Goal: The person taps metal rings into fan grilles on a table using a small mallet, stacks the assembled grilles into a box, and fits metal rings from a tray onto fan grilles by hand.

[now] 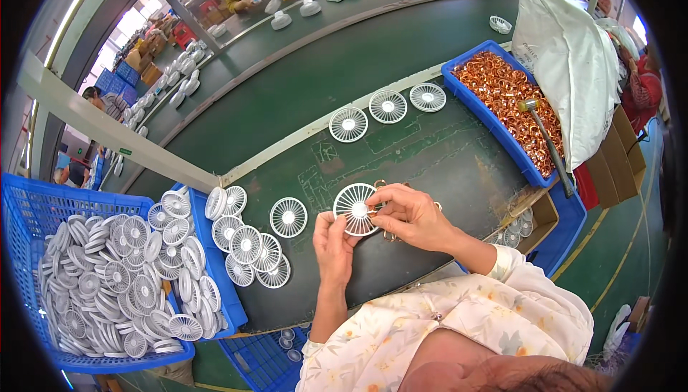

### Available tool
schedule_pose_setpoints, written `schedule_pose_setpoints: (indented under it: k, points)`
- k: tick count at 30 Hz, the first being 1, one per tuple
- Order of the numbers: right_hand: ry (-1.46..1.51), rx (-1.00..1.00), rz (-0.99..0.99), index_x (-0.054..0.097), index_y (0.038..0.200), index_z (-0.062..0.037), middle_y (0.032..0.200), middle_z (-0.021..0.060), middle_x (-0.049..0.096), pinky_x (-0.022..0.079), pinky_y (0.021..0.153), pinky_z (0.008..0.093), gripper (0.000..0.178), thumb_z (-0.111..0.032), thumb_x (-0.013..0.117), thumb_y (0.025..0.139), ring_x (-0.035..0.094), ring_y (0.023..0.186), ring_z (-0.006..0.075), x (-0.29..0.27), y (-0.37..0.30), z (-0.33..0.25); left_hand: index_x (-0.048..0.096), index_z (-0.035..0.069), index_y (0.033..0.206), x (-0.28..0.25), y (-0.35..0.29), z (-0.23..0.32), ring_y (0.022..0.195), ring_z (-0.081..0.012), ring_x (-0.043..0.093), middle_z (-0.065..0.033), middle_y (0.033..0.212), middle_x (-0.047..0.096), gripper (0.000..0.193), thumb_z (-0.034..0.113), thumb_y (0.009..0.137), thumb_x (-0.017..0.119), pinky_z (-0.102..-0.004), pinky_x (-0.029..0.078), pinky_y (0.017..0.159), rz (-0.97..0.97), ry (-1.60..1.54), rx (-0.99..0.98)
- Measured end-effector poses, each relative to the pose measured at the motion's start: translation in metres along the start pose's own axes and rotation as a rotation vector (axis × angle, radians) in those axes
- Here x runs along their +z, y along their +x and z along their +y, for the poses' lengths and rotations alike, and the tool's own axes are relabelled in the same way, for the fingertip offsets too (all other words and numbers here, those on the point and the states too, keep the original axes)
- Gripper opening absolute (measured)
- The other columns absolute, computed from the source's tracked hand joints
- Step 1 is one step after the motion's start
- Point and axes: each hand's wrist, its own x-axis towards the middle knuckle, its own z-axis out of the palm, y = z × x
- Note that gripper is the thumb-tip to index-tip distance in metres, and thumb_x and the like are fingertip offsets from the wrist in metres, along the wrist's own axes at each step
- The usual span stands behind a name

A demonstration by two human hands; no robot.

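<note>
White round slotted plastic disc, left of the right hand.
Left hand clamps its near-left rim; right fingers sit together beside its hub.

The disc at your fingers looks like white plastic, smooth with a faint gloss. At your 2 o'clock, the rings look like shiny copper metal, in a smooth blue plastic tray; the hammer there has a dull, brassy-looking metal head. Also at 2 o'clock, the sack looks like creased plastic with a slight sheen. At 3 o'clock, the carton is matt brown cardboard. Your tabletop looks matt and scuffed. At 8 o'clock, the basket is blue latticed plastic. Your blouse is wrinkled cloth.
</note>
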Motion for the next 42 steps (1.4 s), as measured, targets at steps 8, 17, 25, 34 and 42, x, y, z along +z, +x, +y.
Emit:
schedule_pose_setpoints:
  k: [8,17,25,34,42]
  points:
    - [-0.497,-0.239,0.111,0.070,0.109,-0.0041,0.098,0.0099,0.070,0.058,0.072,0.0327,0.025,-0.003,0.076,0.085,0.071,0.087,0.0211,0.004,0.005,0.009,0.050,-0.002,0.126,0.012,-0.005,-0.014,0.104,-0.0213,0.070,-0.0145,0.118,0.066,0.027,0.002,0.100,0.054,-0.0374,0.062,0.090,0.001,0.011,0.012]
    - [-0.717,-0.302,0.148,0.074,0.103,-0.0052,0.096,0.0106,0.070,0.056,0.074,0.0379,0.022,-0.007,0.078,0.082,0.069,0.084,0.0295,0.000,0.001,0.020,0.049,-0.006,0.137,0.013,-0.009,-0.028,0.111,-0.0181,0.067,-0.0144,0.127,0.066,0.037,-0.001,0.101,0.053,-0.0331,0.060,0.091,-0.080,0.196,0.084]
    - [-0.707,-0.500,-0.078,0.075,0.100,-0.0046,0.100,0.0080,0.067,0.055,0.083,0.0383,0.017,-0.013,0.076,0.086,0.066,0.094,0.0257,-0.020,-0.002,0.022,0.055,-0.009,0.131,0.001,-0.006,-0.012,0.097,-0.0178,0.072,-0.0154,0.116,0.069,0.033,0.003,0.100,0.055,-0.0314,0.064,0.081,-0.176,0.117,-0.113]
    - [0.119,0.061,0.053,0.059,0.135,-0.0048,0.117,0.0027,0.063,0.053,0.087,0.0273,0.050,-0.020,0.078,0.092,0.059,0.109,0.0099,-0.031,-0.020,0.029,0.062,-0.006,0.117,0.034,-0.005,-0.021,0.089,-0.0132,0.071,-0.0116,0.105,0.072,0.028,0.004,0.093,0.074,-0.0271,0.061,0.076,-0.155,0.147,-0.083]
    - [0.200,0.188,0.084,0.066,0.112,-0.0057,0.098,-0.0022,0.068,0.055,0.074,0.0245,0.024,-0.022,0.074,0.096,0.063,0.088,0.0043,-0.056,-0.020,0.031,0.058,-0.004,0.120,0.065,0.010,-0.030,0.095,-0.0114,0.069,-0.0092,0.109,0.071,0.026,0.004,0.097,0.068,-0.0249,0.056,0.084,-0.272,0.356,0.102]
